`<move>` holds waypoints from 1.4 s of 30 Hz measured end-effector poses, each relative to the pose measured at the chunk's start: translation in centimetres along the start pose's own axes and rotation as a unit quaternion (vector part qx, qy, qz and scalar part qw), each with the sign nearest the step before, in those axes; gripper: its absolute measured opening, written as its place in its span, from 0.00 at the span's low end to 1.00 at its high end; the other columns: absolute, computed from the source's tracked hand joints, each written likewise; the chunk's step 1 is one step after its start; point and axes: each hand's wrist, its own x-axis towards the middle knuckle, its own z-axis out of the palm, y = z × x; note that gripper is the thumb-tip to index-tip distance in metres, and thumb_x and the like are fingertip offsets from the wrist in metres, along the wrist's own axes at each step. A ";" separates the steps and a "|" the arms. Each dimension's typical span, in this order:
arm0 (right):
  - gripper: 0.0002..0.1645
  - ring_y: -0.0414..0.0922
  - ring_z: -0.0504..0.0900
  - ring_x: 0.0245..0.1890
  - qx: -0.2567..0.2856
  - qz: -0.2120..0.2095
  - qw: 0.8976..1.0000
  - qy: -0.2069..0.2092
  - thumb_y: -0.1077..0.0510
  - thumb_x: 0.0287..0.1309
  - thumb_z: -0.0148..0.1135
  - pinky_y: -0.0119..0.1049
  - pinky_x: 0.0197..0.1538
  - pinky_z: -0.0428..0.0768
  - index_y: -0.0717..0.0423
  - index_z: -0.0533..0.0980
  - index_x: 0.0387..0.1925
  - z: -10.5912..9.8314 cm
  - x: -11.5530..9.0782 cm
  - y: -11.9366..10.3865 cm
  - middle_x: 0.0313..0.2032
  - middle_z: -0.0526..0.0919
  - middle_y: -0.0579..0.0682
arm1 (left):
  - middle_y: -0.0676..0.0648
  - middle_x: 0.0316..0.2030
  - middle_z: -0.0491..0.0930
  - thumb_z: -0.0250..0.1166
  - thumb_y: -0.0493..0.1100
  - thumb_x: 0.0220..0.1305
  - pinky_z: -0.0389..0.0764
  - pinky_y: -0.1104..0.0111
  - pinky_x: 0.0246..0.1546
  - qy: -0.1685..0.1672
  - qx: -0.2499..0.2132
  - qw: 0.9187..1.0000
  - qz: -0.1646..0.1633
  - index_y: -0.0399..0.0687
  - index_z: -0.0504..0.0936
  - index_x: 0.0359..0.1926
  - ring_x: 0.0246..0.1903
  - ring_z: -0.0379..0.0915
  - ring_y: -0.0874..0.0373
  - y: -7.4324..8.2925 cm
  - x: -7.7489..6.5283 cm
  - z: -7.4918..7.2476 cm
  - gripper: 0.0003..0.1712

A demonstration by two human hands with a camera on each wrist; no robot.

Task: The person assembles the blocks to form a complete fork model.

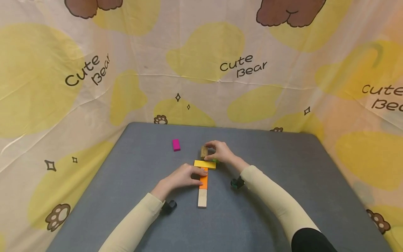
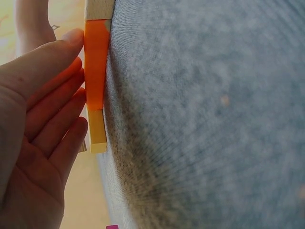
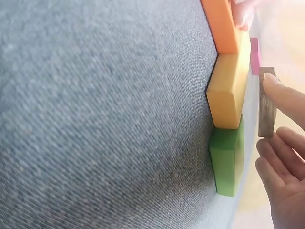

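Observation:
In the head view, the right hand (image 1: 219,152) pinches a brown wooden block (image 1: 204,152) between thumb and fingers, just beyond a yellow block (image 1: 205,165). The right wrist view shows this brown block (image 3: 267,102) apart from the yellow and green blocks, seemingly raised off the table. Fairly straight fingers of the left hand (image 1: 181,176) rest on an orange block (image 1: 204,179), which lies end-on to the yellow block's long side. A pale wooden block (image 1: 202,198) continues the line at the near end. A green block (image 3: 227,162), mostly hidden by the right hand in the head view, adjoins the yellow one.
A magenta block (image 1: 176,145) lies by itself at the far left of the row. Everything stands on a grey cloth-covered table (image 1: 270,213). A printed curtain (image 1: 201,52) hangs around its back and sides. Small dark devices (image 1: 237,183) are worn at the wrists.

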 end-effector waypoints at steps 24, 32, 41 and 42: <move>0.36 0.50 0.80 0.56 -0.049 -0.020 0.998 -0.019 0.50 0.45 0.76 0.46 0.62 0.78 0.58 0.76 0.57 0.1 0.0 0.1 0.55 0.83 0.54 | 0.61 0.54 0.83 0.69 0.51 0.59 0.77 0.64 0.62 -0.001 0.002 1.000 0.003 0.57 0.82 0.56 0.58 0.76 0.65 -0.1 0.1 0.0 0.23; 0.35 0.50 0.80 0.57 -0.049 -0.021 0.998 -0.027 0.49 0.46 0.75 0.46 0.62 0.77 0.57 0.77 0.56 -0.1 0.0 0.1 0.55 0.83 0.53 | 0.62 0.54 0.82 0.69 0.51 0.59 0.77 0.64 0.62 0.000 0.006 1.000 0.004 0.58 0.82 0.56 0.58 0.76 0.65 -0.2 0.1 0.1 0.23; 0.26 0.48 0.81 0.55 -0.053 -0.026 0.998 -0.028 0.50 0.56 0.68 0.45 0.61 0.78 0.54 0.78 0.55 0.1 0.2 0.9 0.53 0.83 0.52 | 0.61 0.54 0.82 0.69 0.51 0.58 0.76 0.64 0.62 0.004 0.007 1.000 0.006 0.57 0.82 0.56 0.58 0.77 0.66 -0.3 0.1 0.2 0.23; 0.25 0.48 0.81 0.55 -0.053 -0.026 0.998 -0.028 0.51 0.57 0.68 0.45 0.61 0.78 0.54 0.78 0.55 0.1 0.2 0.9 0.53 0.83 0.52 | 0.61 0.54 0.82 0.69 0.51 0.58 0.76 0.64 0.62 0.004 0.007 1.000 0.007 0.57 0.82 0.56 0.58 0.77 0.66 -0.3 0.1 0.2 0.23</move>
